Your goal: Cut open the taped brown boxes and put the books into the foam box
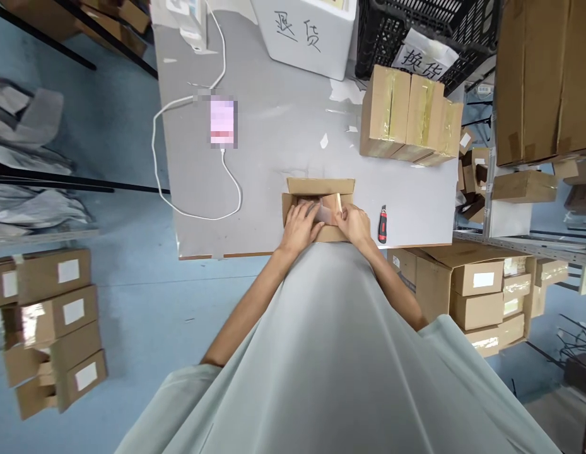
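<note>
A small cardboard box (321,185) with its flaps spread lies at the table's front edge, close to my body. Inside it is a small tan-orange packet (330,203) with a pale edge, beside some see-through plastic wrapping (323,215). My left hand (299,226) reaches over the box's left side, fingers stretched onto the contents and thumb apart. With thumb and fingers, my right hand (356,224) pinches the packet's right edge. The fingertips are partly hidden in the box. A red and black utility knife (382,226) rests right of my right hand.
Three taped cartons (386,113) stand at the table's back right, before a black crate (425,25). A white bin (306,38) is at the back. Left, a white cable (155,145) loops around a blurred phone (222,121). Stacked boxes (75,315) occupy the floor at left.
</note>
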The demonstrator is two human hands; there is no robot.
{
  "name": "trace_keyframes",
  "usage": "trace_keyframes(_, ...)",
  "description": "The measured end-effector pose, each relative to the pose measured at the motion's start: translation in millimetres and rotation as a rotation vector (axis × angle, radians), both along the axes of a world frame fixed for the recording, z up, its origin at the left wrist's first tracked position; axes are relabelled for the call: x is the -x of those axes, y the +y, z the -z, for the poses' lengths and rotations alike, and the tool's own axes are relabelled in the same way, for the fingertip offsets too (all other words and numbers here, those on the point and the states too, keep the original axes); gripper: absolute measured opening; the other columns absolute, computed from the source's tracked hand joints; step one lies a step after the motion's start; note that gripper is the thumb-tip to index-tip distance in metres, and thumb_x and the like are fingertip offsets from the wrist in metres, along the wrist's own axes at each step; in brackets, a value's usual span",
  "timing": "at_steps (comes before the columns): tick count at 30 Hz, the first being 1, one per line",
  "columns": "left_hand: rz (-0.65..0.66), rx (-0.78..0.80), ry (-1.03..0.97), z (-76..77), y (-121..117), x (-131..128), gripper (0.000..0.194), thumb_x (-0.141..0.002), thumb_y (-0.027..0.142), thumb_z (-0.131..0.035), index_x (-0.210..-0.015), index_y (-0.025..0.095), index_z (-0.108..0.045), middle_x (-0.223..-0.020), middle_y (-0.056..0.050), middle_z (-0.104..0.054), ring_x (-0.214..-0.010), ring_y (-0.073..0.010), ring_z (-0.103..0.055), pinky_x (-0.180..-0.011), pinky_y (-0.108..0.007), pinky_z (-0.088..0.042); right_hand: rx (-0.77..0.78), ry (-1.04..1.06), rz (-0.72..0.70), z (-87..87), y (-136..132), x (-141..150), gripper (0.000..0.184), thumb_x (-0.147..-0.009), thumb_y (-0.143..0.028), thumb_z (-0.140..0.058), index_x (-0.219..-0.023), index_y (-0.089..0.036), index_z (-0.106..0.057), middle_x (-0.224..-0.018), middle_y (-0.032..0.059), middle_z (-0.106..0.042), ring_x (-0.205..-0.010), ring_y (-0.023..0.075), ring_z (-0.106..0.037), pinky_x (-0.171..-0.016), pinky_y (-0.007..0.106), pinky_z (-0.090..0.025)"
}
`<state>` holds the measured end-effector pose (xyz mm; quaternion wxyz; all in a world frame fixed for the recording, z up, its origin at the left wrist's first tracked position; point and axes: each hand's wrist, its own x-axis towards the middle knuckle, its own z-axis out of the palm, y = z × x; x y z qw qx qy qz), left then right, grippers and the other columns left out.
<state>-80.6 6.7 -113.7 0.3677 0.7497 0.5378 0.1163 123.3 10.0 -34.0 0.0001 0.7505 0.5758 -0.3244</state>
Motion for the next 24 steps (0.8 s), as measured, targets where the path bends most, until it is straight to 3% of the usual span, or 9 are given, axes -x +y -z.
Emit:
trace_keyframes(2,-0.087,0.015,-0.062,-6.2,1.9,4.9,0.053,-0.107,0.042,-0.063,-0.153,0.018,-0.073,-0.169,-0.021,-0.066,-0.165,-0.0426,-0.053,-0.143,-0.064,-0.033,-0.101,0.183,0.148,-14.2,-10.0,-11.4,0.014,-0.105,-0.033,-0.066,-0.096,-0.025,-0.074,-0.097,0.0057,-0.085,-0.095,0.0253,-0.082,-0.092,0.035,-0.062)
trace_keyframes(4,-0.236,0.058,-0.177,-18.4,4.4,8.0,0.049,-0.108,0.05,-0.062,-0.142,0.019,-0.078,-0.16,-0.02,-0.073,-0.156,-0.0417,-0.062,-0.137,-0.061,-0.043,-0.198,0.424,0.328,-29.1,-21.2,-21.3,0.022,-0.099,-0.046,-0.072,-0.089,-0.026,-0.069,-0.079,0.0006,-0.078,-0.075,0.0215,-0.076,-0.076,0.032,-0.061)
trace_keyframes(7,-0.492,0.262,-0.518,-48.0,9.5,5.0,0.065,-0.109,0.075,-0.054,-0.127,0.018,-0.081,-0.136,-0.018,-0.084,-0.135,-0.0377,-0.076,-0.122,-0.055,-0.059,-0.264,0.763,0.541,-50.0,-33.4,-24.8,0.041,-0.089,-0.066,-0.079,-0.089,-0.028,-0.065,-0.06,-0.0048,-0.067,-0.052,0.0174,-0.062,-0.053,0.028,-0.05)
trace_keyframes(9,-0.619,0.43,-0.797,-71.4,13.7,-0.9,0.079,-0.104,0.089,-0.051,-0.119,0.018,-0.082,-0.121,-0.018,-0.087,-0.124,-0.0354,-0.081,-0.112,-0.05,-0.065,-0.265,0.895,0.603,-61.2,-35.6,-18.5,0.048,-0.085,-0.072,-0.083,-0.09,-0.028,-0.064,-0.053,-0.0067,-0.063,-0.044,0.0157,-0.056,-0.047,0.026,-0.044)
trace_keyframes(12,-0.712,0.514,-1.064,-103.7,20.8,-9.5,0.075,-0.091,0.091,-0.071,-0.112,0.02,-0.082,-0.112,-0.016,-0.088,-0.107,-0.0305,-0.084,-0.102,-0.045,-0.068,-0.269,0.98,0.609,-73.5,-32.0,-2.0,0.054,-0.081,-0.075,-0.088,-0.088,-0.028,-0.061,-0.054,-0.0069,-0.063,-0.041,0.014,-0.055,-0.044,0.025,-0.04)
trace_keyframes(15,-0.749,0.431,-1.132,-126.9,28.2,-12.4,0.056,-0.079,0.069,-0.095,-0.106,0.022,-0.081,-0.111,-0.012,-0.088,-0.101,-0.0262,-0.083,-0.1,-0.041,-0.068,-0.265,1.007,0.57,-81.4,-28.1,12.7,0.056,-0.078,-0.075,-0.091,-0.088,-0.028,-0.063,-0.066,-0.0034,-0.072,-0.043,0.0136,-0.059,-0.044,0.025,-0.04)
trace_keyframes(20,-0.741,0.288,-1.061,-148.9,32.8,-5.4,0.05,-0.077,0.064,-0.099,-0.1,0.022,-0.082,-0.106,-0.01,-0.088,-0.099,-0.0291,-0.084,-0.098,-0.047,-0.071,-0.257,1.001,0.499,-84.8,-30.4,17.9,0.054,-0.079,-0.074,-0.09,-0.09,-0.027,-0.066,-0.07,-0.0003,-0.074,-0.051,0.0187,-0.069,-0.047,0.028,-0.044)
trace_keyframes(24,-0.698,0.268,-0.994,-160.6,25.8,-3.5,0.05,-0.072,0.063,-0.103,-0.093,0.023,-0.08,-0.095,-0.01,-0.086,-0.095,-0.034,-0.086,-0.089,-0.05,-0.075,-0.276,0.94,0.476,-84.2,-32.3,10.8,0.049,-0.083,-0.069,-0.087,-0.097,-0.027,-0.067,-0.08,0.001,-0.078,-0.055,0.0178,-0.07,-0.048,0.028,-0.048)
